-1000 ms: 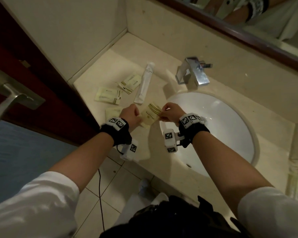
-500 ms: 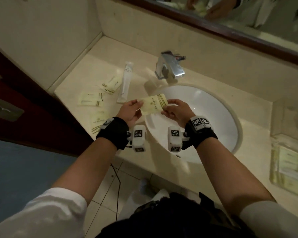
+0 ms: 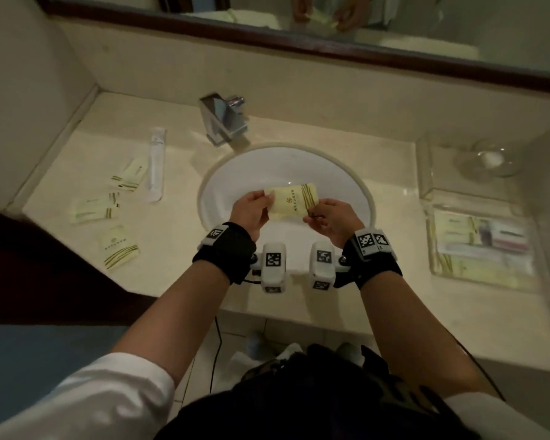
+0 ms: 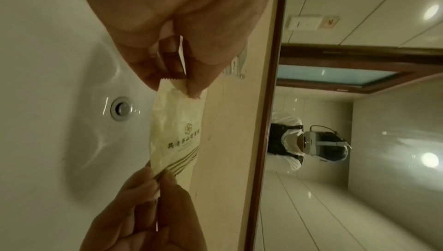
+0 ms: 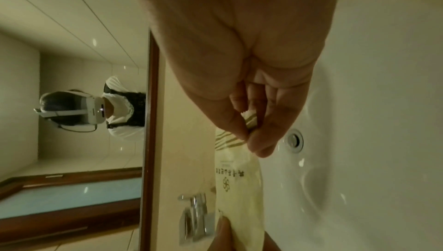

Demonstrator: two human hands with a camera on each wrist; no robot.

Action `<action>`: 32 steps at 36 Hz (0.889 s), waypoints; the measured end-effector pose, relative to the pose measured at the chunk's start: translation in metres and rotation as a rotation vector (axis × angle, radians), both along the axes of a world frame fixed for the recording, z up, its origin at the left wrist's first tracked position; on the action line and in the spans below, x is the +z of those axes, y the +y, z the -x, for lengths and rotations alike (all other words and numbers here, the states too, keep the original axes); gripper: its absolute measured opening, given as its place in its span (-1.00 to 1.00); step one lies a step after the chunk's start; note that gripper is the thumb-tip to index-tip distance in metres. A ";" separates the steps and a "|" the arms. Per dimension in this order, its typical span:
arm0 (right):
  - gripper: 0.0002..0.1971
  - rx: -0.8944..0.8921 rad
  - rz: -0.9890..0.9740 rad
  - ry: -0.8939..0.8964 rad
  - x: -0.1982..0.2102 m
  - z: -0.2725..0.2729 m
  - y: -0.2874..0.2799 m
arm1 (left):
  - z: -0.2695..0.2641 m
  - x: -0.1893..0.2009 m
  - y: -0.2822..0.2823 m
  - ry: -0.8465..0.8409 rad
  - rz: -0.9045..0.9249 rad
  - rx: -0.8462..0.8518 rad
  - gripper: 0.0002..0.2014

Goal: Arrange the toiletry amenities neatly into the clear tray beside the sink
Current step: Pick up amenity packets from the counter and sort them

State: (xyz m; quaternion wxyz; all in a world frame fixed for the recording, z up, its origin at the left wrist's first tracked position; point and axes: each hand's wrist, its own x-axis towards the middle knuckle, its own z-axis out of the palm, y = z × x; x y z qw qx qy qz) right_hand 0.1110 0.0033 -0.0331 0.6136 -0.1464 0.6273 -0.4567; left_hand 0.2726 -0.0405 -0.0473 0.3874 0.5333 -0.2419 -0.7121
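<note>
A pale yellow sachet (image 3: 291,202) with brown stripes is held flat above the white sink basin (image 3: 340,173). My left hand (image 3: 251,211) pinches its left end and my right hand (image 3: 326,217) pinches its striped right end. The left wrist view shows the sachet (image 4: 177,132) pinched at both ends; the right wrist view shows the sachet (image 5: 236,177) the same way. Three more sachets (image 3: 94,209) (image 3: 128,175) (image 3: 118,246) and a white tube (image 3: 156,165) lie on the counter left of the sink. The clear tray (image 3: 480,246), right of the sink, holds several packets.
A chrome faucet (image 3: 223,120) stands behind the basin. A glass dish (image 3: 489,160) sits behind the tray at the far right. A mirror with a dark wood frame (image 3: 299,38) runs along the back wall. A dark door edge borders the counter on the left.
Both hands carried the sachet from the counter left of the sink to above the basin. The view swung right, bringing the clear tray fully into sight.
</note>
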 end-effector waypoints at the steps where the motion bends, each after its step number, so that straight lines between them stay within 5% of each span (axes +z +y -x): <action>1: -0.91 -0.009 -0.001 0.004 0.000 0.011 0.007 | 0.011 0.000 0.003 -0.002 0.006 -0.018 -0.84; 14: -0.94 -0.184 -0.005 0.028 0.003 0.156 0.085 | 0.164 -0.002 0.051 -0.065 -0.002 -0.250 -0.67; 21: -0.94 -0.269 0.008 0.021 0.006 0.226 0.115 | 0.239 0.001 0.072 -0.131 0.014 -0.339 -0.93; 32: -0.90 -0.318 -0.011 0.030 0.002 0.308 0.146 | 0.324 -0.003 0.096 -0.143 0.004 -0.375 -0.88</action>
